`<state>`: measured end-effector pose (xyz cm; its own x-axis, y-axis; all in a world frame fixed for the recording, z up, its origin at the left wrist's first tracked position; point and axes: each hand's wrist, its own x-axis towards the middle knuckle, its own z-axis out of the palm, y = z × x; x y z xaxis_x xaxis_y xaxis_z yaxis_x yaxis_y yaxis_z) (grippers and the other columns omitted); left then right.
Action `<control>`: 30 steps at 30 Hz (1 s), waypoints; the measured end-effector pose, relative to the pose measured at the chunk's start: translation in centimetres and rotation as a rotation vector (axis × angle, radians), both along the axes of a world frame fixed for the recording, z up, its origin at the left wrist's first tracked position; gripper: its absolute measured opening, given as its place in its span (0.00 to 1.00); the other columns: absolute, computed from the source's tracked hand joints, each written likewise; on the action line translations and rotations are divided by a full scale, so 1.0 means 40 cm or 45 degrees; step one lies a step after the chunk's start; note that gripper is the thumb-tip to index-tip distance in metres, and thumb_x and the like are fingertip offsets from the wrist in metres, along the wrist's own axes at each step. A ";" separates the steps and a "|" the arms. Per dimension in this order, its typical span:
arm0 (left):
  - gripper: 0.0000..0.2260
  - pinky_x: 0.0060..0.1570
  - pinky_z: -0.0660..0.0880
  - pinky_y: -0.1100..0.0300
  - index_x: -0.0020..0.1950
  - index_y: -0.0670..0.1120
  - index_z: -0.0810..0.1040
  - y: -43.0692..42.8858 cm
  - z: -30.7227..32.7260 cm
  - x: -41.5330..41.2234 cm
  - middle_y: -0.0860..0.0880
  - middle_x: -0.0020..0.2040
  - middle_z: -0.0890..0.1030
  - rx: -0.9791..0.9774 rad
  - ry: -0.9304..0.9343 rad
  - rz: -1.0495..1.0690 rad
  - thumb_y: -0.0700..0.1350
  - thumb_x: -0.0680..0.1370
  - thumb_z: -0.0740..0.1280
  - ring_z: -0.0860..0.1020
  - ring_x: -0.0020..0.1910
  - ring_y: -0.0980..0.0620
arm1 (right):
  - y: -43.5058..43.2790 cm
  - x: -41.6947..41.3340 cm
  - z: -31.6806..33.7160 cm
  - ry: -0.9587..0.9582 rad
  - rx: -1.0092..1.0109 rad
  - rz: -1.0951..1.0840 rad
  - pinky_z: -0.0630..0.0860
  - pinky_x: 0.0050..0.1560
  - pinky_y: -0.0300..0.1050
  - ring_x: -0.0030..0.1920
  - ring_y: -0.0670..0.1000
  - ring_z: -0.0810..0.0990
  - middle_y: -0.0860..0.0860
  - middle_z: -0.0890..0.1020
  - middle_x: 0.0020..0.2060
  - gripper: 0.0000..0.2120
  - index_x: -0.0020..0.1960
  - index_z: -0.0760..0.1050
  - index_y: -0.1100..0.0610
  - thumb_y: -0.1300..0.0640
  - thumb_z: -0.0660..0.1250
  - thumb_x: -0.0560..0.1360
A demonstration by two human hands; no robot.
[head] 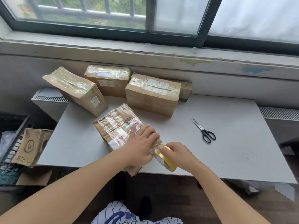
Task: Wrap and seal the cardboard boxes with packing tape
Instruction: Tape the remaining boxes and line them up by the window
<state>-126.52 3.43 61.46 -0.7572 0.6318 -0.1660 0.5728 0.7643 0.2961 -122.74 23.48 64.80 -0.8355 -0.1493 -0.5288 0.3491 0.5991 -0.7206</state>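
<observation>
Now left hand (141,143) flat on box (118,130); right hand (178,155) grips tape roll (166,156).

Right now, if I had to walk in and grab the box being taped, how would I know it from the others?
Look at the white table under the window. Three taped boxes stand along its far side, but the box being taped lies flat at the near edge, overhanging it slightly. It is the only one under the left hand, with the right hand holding a yellow tape roll against its corner.

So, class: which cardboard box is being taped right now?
The flat box nearest the table's front edge, under both hands; the others stand untouched by the wall.
</observation>
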 end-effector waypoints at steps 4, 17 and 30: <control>0.22 0.74 0.47 0.28 0.67 0.50 0.67 -0.021 0.042 -0.042 0.52 0.64 0.63 0.032 -0.044 0.028 0.53 0.76 0.66 0.58 0.72 0.49 | 0.023 -0.024 0.039 0.139 -0.034 0.053 0.65 0.34 0.39 0.30 0.43 0.70 0.42 0.73 0.28 0.20 0.35 0.73 0.55 0.44 0.66 0.81; 0.22 0.65 0.74 0.60 0.76 0.61 0.67 -0.201 0.236 -0.165 0.62 0.68 0.75 0.763 -0.527 0.388 0.48 0.83 0.67 0.73 0.69 0.62 | -0.128 -0.227 0.297 0.561 -0.565 0.047 0.75 0.44 0.44 0.42 0.47 0.79 0.50 0.83 0.40 0.12 0.48 0.83 0.55 0.46 0.72 0.77; 0.37 0.59 0.73 0.67 0.80 0.60 0.58 -0.294 0.177 -0.275 0.61 0.67 0.75 0.827 -0.717 0.601 0.50 0.78 0.75 0.75 0.63 0.66 | -0.281 -0.417 0.282 0.588 -0.076 0.227 0.69 0.38 0.47 0.30 0.48 0.72 0.52 0.75 0.31 0.32 0.43 0.77 0.66 0.35 0.61 0.81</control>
<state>-137.52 -8.33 68.53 -0.8721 0.3807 -0.3074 -0.1035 0.4705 0.8763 -139.43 12.25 76.06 -0.9392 -0.3297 -0.0959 -0.1186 0.5735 -0.8106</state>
